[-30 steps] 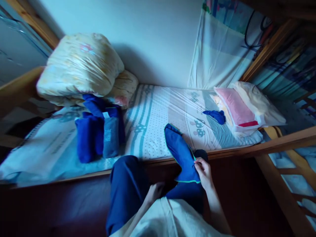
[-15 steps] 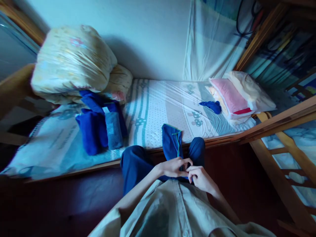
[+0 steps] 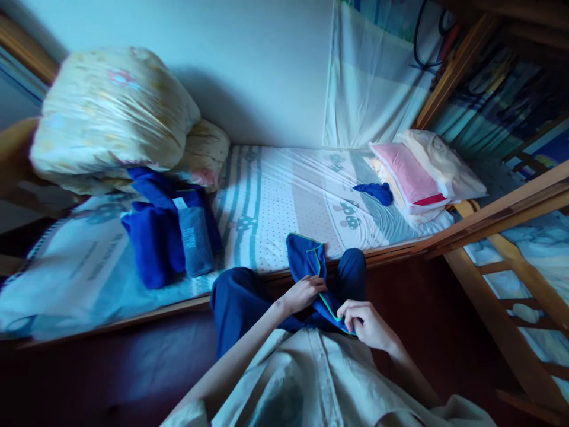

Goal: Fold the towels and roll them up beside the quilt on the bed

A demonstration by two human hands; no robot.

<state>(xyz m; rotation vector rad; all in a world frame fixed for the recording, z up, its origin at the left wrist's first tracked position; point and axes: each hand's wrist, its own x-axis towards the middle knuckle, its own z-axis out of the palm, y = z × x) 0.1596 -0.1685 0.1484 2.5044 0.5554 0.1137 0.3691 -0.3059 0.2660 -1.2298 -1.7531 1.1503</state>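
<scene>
A narrow blue cloth with bright green edging stretches from my lap towards the bed's edge, between my knees. My left hand lies across its middle with the fingers curled over it. Lower down and to the right, my right hand is closed, pinching the cloth's near end beside the green edge. Part of the cloth is hidden under the fingers of both hands. Its far end rests folded over at a corner.
Before me is a bed with a patterned sheet. On it lie a bulky quilt, blue folded fabric, a grey-blue rolled bundle, a crumpled blue cloth and a pink pillow. A wooden rail is at right.
My hands have moved apart: the left went forward along the cloth, while the right shifted slightly right with the near end. More green edging shows between them. The view has turned slightly right.
</scene>
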